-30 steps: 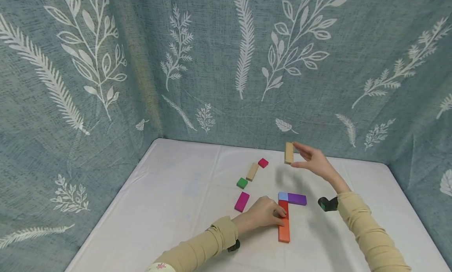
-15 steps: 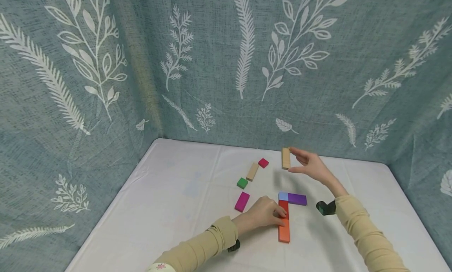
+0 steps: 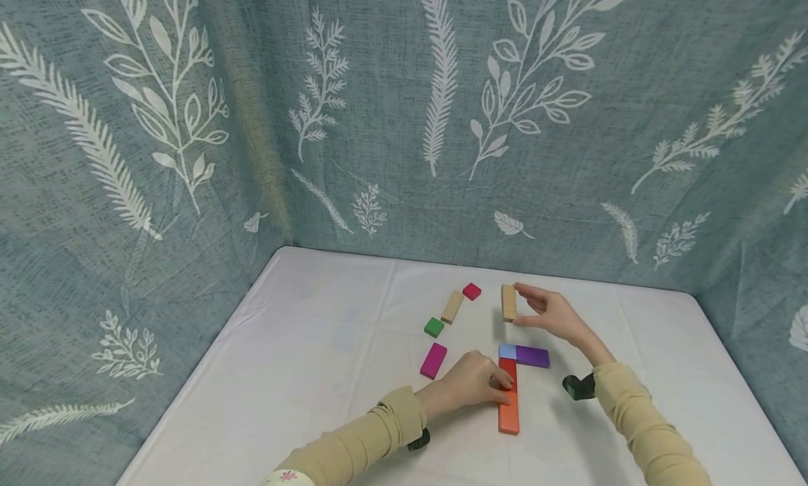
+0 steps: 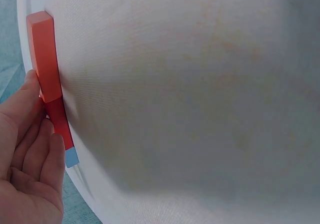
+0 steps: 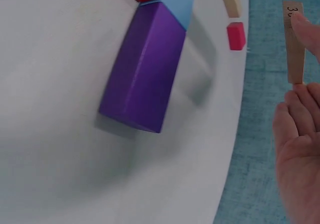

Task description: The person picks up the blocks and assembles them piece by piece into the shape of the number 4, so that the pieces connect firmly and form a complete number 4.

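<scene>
My right hand (image 3: 555, 316) pinches a plain wooden block (image 3: 508, 303) by its ends between thumb and fingers. The block stays raised above the table, and dark figures are printed on it in the right wrist view. My left hand (image 3: 470, 381) rests its fingertips on a red block (image 4: 59, 121) and an orange block (image 3: 508, 416) lying end to end. A light blue block (image 3: 507, 351) adjoins the red one's far end, with a purple block (image 5: 145, 69) joined on its right. Part of the red block is hidden behind the left fingers in the head view.
Left of the joined blocks, a magenta block (image 3: 433, 360), a green block (image 3: 433, 327), another wooden block (image 3: 452, 307) and a small pinkish-red block (image 3: 471, 291) lie on the white table (image 3: 328, 332). A leaf-patterned teal cloth (image 3: 391, 121) hangs behind the table.
My right hand has lowered the wooden block toward the table, shifting slightly left and nearer to me. The left hand and the blocks on the table have kept their places.
</scene>
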A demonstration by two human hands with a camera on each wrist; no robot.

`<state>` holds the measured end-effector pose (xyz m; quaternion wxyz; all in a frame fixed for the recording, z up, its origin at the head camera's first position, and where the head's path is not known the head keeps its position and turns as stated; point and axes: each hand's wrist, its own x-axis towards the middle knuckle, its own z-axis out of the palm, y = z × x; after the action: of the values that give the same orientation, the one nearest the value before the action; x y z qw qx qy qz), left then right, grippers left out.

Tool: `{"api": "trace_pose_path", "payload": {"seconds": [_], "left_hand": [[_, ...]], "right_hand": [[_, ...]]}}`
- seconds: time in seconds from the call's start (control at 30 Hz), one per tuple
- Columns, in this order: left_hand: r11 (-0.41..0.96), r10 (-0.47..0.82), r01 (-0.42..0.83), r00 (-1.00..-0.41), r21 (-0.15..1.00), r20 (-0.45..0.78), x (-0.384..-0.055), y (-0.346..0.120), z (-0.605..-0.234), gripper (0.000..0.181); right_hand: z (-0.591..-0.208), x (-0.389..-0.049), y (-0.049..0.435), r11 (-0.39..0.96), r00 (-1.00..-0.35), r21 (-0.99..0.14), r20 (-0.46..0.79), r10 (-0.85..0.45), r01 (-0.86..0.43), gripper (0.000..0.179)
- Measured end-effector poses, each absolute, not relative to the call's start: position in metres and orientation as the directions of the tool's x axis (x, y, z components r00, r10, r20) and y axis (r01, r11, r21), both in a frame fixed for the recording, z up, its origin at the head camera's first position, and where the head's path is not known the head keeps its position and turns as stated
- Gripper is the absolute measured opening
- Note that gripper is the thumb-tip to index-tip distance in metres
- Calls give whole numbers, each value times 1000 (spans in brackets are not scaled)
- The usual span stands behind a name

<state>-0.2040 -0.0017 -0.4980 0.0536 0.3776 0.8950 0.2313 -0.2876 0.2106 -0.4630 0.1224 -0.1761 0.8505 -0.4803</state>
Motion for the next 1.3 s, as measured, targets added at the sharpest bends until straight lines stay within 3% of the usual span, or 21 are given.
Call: {"api": "trace_pose_path", "payload": {"seconds": [1.3], "left_hand": [[624,689,637,-722,453,64,-204,-1,-500,22]], "right_hand": [[-505,-281,209,602,-915,-776,-88,-394,-185,75]]}}
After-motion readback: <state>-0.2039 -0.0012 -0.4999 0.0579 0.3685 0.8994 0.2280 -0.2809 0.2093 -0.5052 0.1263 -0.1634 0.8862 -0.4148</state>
